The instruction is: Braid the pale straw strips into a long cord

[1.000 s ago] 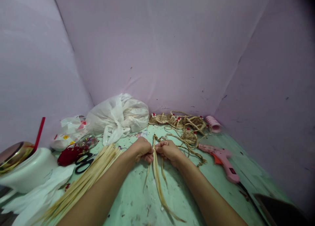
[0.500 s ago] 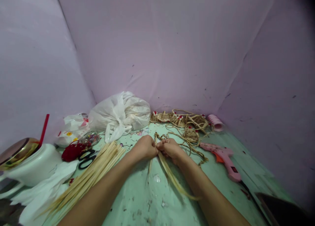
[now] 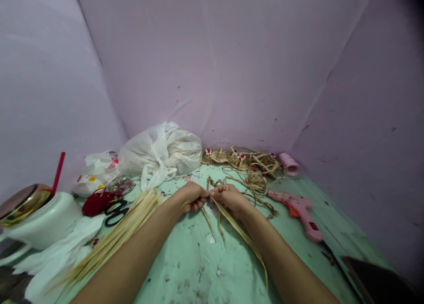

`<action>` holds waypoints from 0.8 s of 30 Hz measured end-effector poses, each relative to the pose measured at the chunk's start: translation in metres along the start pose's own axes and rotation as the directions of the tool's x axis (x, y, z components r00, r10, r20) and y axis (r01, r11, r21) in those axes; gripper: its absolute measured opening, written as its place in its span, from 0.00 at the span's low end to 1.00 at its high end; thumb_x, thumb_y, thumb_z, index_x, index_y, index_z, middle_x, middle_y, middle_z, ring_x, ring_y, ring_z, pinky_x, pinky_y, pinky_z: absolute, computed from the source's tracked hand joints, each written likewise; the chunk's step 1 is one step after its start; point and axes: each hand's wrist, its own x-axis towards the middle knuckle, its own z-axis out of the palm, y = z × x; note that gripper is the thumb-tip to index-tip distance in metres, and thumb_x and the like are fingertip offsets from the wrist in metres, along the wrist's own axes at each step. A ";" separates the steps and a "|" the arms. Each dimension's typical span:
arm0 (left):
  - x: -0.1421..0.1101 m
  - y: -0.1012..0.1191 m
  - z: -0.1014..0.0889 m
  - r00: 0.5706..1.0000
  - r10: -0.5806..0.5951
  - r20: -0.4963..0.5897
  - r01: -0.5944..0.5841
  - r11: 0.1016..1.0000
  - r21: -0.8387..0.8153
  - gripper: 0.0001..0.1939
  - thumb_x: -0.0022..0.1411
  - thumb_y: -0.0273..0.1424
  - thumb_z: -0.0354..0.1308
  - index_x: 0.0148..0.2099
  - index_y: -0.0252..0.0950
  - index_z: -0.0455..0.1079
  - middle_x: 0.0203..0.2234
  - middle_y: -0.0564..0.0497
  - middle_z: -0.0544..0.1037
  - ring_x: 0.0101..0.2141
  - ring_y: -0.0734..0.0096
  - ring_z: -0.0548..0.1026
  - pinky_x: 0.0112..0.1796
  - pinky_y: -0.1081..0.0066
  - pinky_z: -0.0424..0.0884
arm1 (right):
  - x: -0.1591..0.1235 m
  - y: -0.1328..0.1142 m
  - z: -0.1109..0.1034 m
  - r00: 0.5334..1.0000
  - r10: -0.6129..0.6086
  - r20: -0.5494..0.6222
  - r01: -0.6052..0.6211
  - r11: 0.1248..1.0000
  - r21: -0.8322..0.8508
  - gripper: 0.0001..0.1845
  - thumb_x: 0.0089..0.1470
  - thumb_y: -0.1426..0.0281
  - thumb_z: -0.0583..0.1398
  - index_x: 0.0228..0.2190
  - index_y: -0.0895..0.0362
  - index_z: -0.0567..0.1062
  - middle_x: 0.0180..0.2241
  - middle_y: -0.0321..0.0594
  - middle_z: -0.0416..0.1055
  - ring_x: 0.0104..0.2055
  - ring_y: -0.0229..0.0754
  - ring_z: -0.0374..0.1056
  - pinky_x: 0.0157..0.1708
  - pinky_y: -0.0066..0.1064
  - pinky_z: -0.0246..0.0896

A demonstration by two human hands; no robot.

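Note:
My left hand (image 3: pixel 192 197) and my right hand (image 3: pixel 228 198) meet at the middle of the green table, fingertips touching. Both are closed in a pinch on strips of dry straw-coloured fibre (image 3: pixel 243 234). The longest strip trails from between the hands toward me along my right forearm; shorter ends hang below the fingers. Just beyond the fingertips, a narrow braided cord (image 3: pixel 210 181) of the same fibre shows. How the strips cross is hidden by the fingers. A bundle of loose fibre strips (image 3: pixel 132 224) lies beside my left forearm.
Black-handled scissors (image 3: pixel 115 213), a red yarn bundle (image 3: pixel 97 202) and a white pot (image 3: pixel 49 220) stand left. A white plastic bag (image 3: pixel 162 154) is at the back. Right are beaded woven pieces (image 3: pixel 245 159), a pink spool (image 3: pixel 289 163) and a pink glue gun (image 3: pixel 303 211) with its cord.
My left hand has turned and shifted slightly left, its fingers now showing. The long strip hangs lower toward me, and the shorter ends have spread apart.

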 end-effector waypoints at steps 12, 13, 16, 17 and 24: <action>0.009 -0.005 0.003 0.961 0.202 -0.188 -0.138 0.942 0.307 0.08 0.40 0.23 0.51 0.15 0.35 0.54 0.06 0.59 0.54 0.09 0.82 0.50 0.14 0.76 0.44 | -0.007 -0.006 0.002 0.925 -0.377 -0.041 0.213 0.606 -0.766 0.09 0.41 0.71 0.56 0.24 0.59 0.76 0.21 0.39 0.71 0.23 0.35 0.61 0.22 0.24 0.47; 0.011 -0.007 0.002 0.959 0.221 -0.180 -0.158 0.938 0.309 0.07 0.40 0.23 0.51 0.16 0.35 0.55 0.06 0.59 0.53 0.09 0.83 0.49 0.14 0.76 0.43 | -0.010 -0.009 0.002 0.930 -0.363 -0.059 0.180 0.589 -0.788 0.10 0.41 0.71 0.56 0.24 0.58 0.77 0.21 0.40 0.71 0.23 0.36 0.61 0.22 0.25 0.47; 0.016 -0.012 0.000 0.948 0.264 -0.178 -0.194 0.923 0.332 0.05 0.38 0.23 0.51 0.16 0.33 0.59 0.06 0.60 0.53 0.10 0.82 0.50 0.14 0.76 0.44 | -0.016 -0.017 0.002 0.951 -0.289 -0.107 0.078 0.560 -0.824 0.10 0.40 0.70 0.56 0.24 0.57 0.77 0.23 0.41 0.72 0.24 0.37 0.62 0.22 0.26 0.46; 0.018 -0.013 -0.001 0.944 0.273 -0.184 -0.198 0.917 0.346 0.04 0.38 0.23 0.51 0.16 0.33 0.59 0.07 0.60 0.53 0.11 0.82 0.50 0.15 0.76 0.44 | -0.017 -0.019 0.001 0.957 -0.265 -0.115 0.055 0.561 -0.826 0.10 0.40 0.70 0.56 0.24 0.57 0.77 0.23 0.41 0.72 0.24 0.37 0.62 0.22 0.26 0.46; 0.022 -0.016 -0.002 0.938 0.293 -0.184 -0.200 0.893 0.404 0.03 0.38 0.23 0.52 0.16 0.32 0.61 0.08 0.58 0.55 0.12 0.81 0.53 0.16 0.76 0.46 | -0.012 -0.020 -0.003 0.962 -0.188 -0.200 -0.044 0.615 -0.787 0.10 0.39 0.69 0.56 0.21 0.59 0.77 0.19 0.43 0.70 0.22 0.37 0.62 0.20 0.26 0.45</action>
